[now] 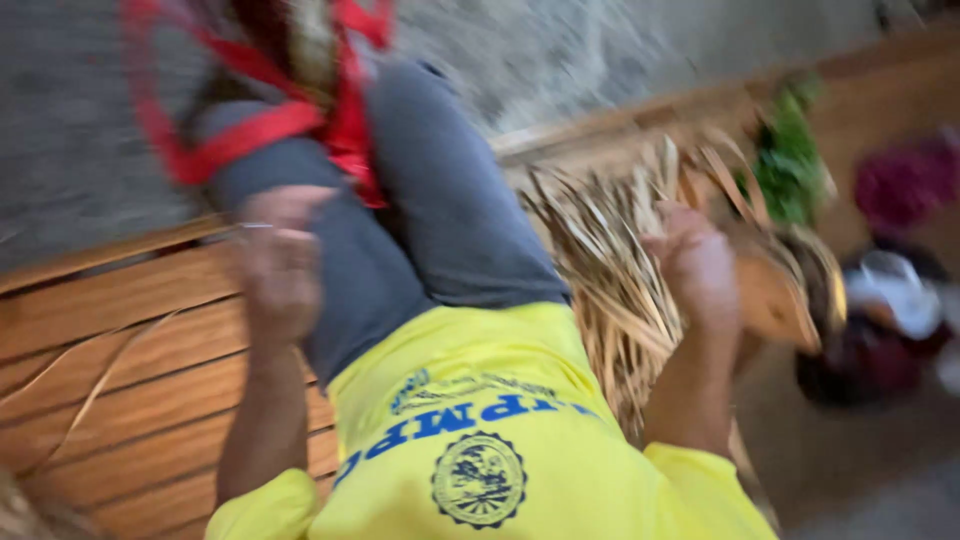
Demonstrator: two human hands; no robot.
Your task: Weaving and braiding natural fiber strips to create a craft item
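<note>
The picture is blurred by motion. I look down at my yellow printed shirt [480, 440] and grey trousers [440, 210]; I sit on a wooden slat platform [130, 380]. My left hand [280, 262] rests curled against my left thigh, and the blur hides whether it holds anything. My right hand [697, 268] is closed in a fist in a heap of dry pale leaf strips [605, 280] beside my right leg. A red strap or cloth [330, 120] lies over my knees at the top.
A loose thin strip [95, 390] lies on the slats at the left. Right of the heap are a green leafy bunch [790, 160], a brown woven basket [790, 295], a dark bowl-like object [880, 330] and something purple [905, 185]. Grey ground runs beyond the platform edge.
</note>
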